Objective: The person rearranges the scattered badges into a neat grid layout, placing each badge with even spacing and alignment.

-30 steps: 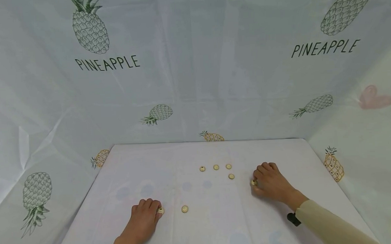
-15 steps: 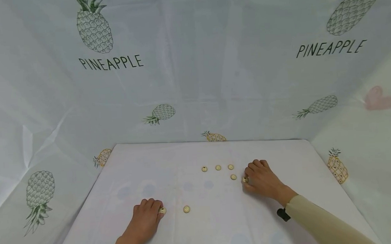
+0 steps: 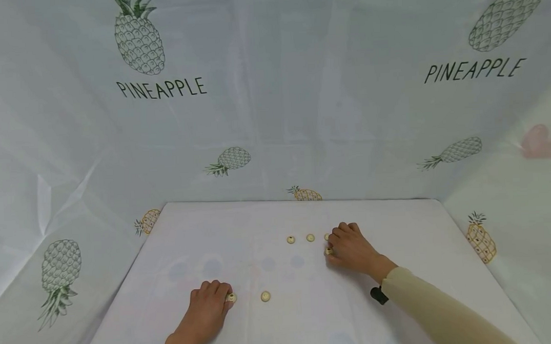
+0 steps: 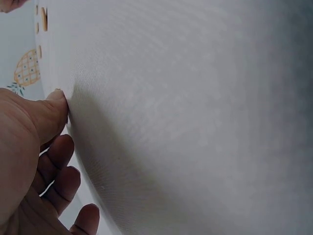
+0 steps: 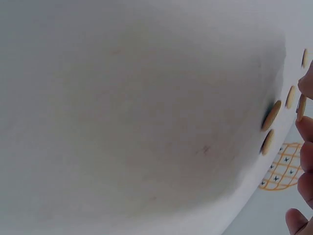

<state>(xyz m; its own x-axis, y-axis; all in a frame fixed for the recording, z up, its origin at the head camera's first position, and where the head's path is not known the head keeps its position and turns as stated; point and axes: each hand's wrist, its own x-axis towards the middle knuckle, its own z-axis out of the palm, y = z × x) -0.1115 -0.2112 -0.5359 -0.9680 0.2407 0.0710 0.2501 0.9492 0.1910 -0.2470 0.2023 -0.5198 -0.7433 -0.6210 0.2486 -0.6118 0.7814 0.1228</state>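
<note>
While the left hand (image 3: 207, 309) pinches a wooden disc (image 3: 232, 298), I see the right hand (image 3: 351, 248), closer to the surface's (image 3: 379, 216) far edge, gripping a second disc (image 5: 301, 108) near other discs (image 3: 310, 237).

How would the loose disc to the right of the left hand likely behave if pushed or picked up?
The loose disc lies flat on the white tabletop, so a push would probably slide it rather than roll it. Similar pieces look thin and wood-coloured in the right wrist view, so it is likely stiff and light.
</note>
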